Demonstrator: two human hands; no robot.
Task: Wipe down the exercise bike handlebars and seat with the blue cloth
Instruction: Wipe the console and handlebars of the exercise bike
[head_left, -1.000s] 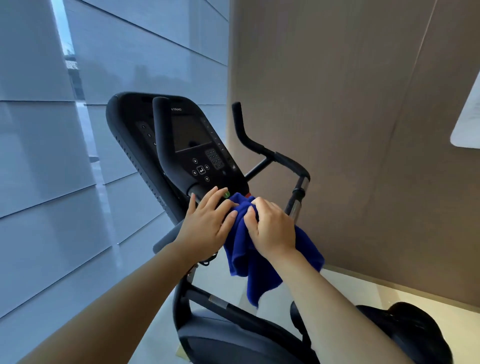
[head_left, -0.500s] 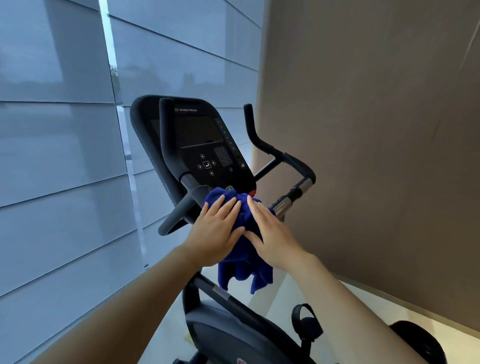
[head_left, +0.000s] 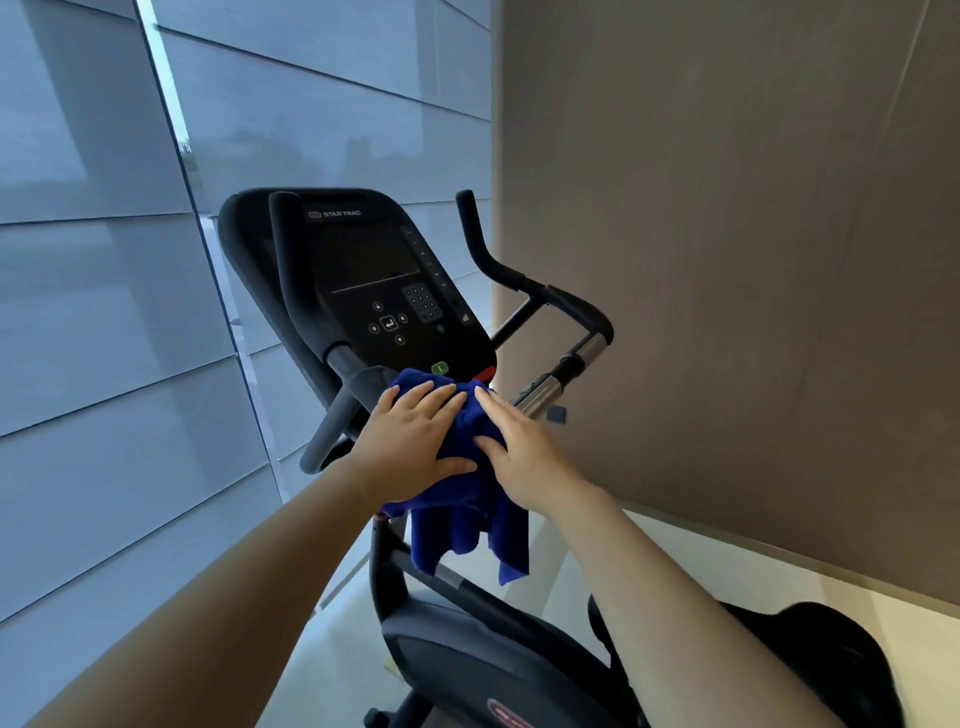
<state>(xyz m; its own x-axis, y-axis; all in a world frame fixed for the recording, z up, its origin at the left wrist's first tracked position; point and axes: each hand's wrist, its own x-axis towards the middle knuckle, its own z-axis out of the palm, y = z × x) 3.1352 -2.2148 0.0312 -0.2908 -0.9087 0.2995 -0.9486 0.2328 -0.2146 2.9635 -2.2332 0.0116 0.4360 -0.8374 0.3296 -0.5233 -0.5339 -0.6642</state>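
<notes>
The blue cloth (head_left: 470, 514) is draped over the middle of the black handlebars (head_left: 524, 283), just below the console (head_left: 374, 280). My left hand (head_left: 410, 441) lies flat on the cloth's left part with straight fingers. My right hand (head_left: 524, 452) presses the cloth's right part, fingers straight, beside the chrome grip section (head_left: 543, 392). Loose ends of the cloth hang down over the frame. The left handlebar horn (head_left: 288, 270) rises in front of the console. The black seat (head_left: 831, 654) shows at the bottom right, partly hidden by my right forearm.
A window wall with grey blinds (head_left: 130, 338) runs along the left. A brown panelled wall (head_left: 753, 260) stands close on the right of the bike. The bike's frame and shroud (head_left: 467, 660) sit below my arms over a pale floor (head_left: 701, 566).
Both hands have flattened on the cloth; a second ago the right hand's fingers were curled into it. The cloth is bunched more tightly at the handlebar centre, and the view has shifted left.
</notes>
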